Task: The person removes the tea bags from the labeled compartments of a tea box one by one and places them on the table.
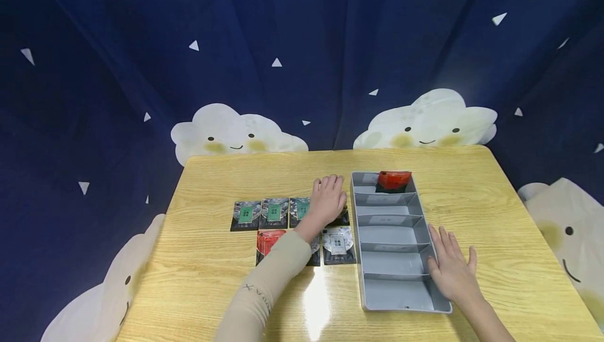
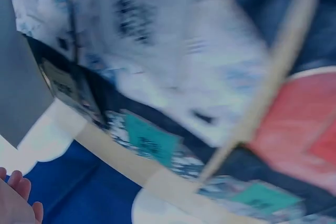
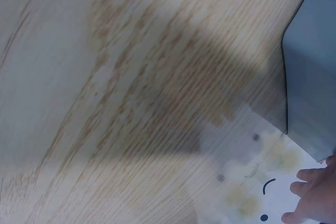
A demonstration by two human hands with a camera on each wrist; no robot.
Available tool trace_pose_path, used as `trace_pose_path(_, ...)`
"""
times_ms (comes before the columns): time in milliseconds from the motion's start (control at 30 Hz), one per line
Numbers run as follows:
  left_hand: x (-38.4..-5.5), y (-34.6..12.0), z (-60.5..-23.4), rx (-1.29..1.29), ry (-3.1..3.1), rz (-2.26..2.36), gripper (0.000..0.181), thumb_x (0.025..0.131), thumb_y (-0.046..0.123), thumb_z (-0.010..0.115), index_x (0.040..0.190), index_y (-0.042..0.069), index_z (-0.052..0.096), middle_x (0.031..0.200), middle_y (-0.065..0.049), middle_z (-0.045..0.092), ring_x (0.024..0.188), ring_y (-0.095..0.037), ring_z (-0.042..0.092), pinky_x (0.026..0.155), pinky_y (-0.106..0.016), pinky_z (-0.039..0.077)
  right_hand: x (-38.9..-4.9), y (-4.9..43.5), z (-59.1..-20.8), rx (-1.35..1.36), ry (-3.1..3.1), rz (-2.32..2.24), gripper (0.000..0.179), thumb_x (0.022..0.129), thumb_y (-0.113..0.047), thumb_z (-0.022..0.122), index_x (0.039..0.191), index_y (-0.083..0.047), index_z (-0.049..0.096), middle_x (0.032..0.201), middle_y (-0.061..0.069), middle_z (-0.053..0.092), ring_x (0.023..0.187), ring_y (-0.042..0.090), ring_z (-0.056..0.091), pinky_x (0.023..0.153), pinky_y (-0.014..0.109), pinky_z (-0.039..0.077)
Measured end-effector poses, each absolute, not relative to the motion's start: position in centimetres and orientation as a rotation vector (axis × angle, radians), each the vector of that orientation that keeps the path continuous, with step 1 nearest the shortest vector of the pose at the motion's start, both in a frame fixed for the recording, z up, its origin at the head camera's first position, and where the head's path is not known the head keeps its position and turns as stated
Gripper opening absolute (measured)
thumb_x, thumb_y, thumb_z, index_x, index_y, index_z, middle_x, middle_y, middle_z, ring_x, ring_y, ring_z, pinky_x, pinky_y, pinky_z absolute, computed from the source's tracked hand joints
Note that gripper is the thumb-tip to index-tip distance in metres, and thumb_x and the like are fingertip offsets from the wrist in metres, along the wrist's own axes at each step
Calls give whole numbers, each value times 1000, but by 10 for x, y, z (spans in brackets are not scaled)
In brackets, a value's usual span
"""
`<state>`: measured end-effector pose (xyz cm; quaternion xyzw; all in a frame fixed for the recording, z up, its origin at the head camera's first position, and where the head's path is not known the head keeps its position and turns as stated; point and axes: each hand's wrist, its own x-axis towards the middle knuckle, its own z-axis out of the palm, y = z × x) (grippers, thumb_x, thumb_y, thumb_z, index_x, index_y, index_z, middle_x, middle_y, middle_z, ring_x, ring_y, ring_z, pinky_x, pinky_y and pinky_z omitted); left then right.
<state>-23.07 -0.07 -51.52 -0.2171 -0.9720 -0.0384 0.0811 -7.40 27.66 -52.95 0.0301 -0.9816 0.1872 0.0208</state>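
My left hand (image 1: 329, 199), at the end of a beige sleeve, is over the right end of the back row of flat packets, fingers loosely extended. Beneath it a dark packet (image 1: 343, 218) shows only in part. Green-labelled packets (image 1: 274, 213) lie to its left. In front are a red packet (image 1: 270, 241), a white-and-black packet (image 1: 338, 245) and another one mostly covered by the sleeve. In the left wrist view, the fingers (image 2: 20, 187) appear at the lower left corner. My right hand (image 1: 454, 271) rests with spread fingers along the right side of the grey divided box (image 1: 398, 310).
A red-and-black packet (image 1: 394, 180) stands tilted in the box's rearmost compartment. The wooden table (image 1: 189, 279) carries everything. Behind it hangs a dark blue curtain (image 1: 302, 27) with white triangles and smiling clouds.
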Motion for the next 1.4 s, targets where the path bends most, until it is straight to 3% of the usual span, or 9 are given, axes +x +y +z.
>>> trace_pose_path(767,-265,85,-498,-757,-3103,-93,47,98,35,31,143,24,23,143,7,26,128,-12,26,103,-35,19,-75,276,-530,106,-3033,586,70,89,-16,43,148,-19,5,146,25,19,133,44,15,98,64,-11)
trace_pose_path(1400,-264,118,-493,-780,-3149,-48,48,97,37,37,142,31,24,141,13,29,127,-8,26,104,-37,18,-75,279,-533,101,-3018,588,70,88,-16,44,148,-18,8,145,25,21,133,44,15,98,66,-8)
